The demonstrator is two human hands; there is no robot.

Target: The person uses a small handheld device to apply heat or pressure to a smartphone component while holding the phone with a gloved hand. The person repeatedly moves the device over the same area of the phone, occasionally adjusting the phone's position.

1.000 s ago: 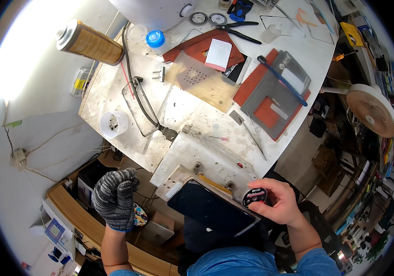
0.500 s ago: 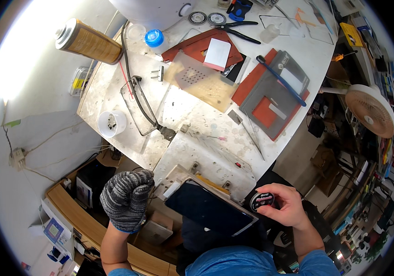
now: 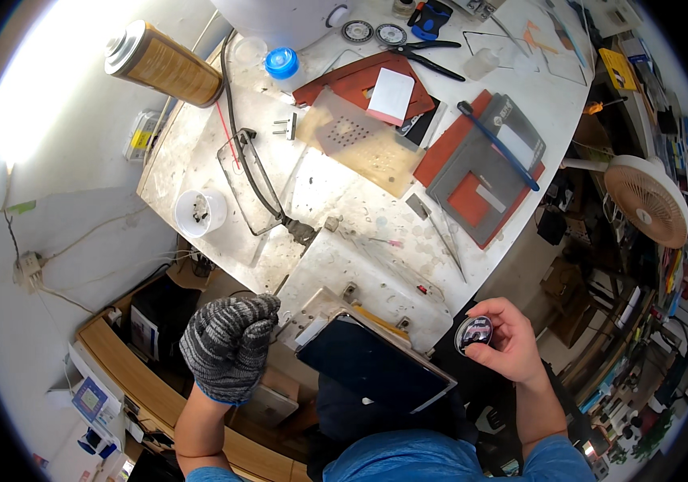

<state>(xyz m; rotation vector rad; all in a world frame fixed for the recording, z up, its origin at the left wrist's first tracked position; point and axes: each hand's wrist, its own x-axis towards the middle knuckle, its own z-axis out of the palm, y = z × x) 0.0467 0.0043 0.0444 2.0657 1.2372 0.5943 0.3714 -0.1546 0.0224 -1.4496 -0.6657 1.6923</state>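
from where i stand, the right grip (image 3: 513,345) is pinching a small round spool (image 3: 473,332), just right of the dark screen (image 3: 376,365). left of the screen, the left grip (image 3: 230,349), gloved in grey and black, is curled into a fist; whether it holds anything, i cannot tell. beyond the screen, tweezers (image 3: 449,251) and a grey mat (image 3: 464,165) lie on the bench (image 3: 320,189).
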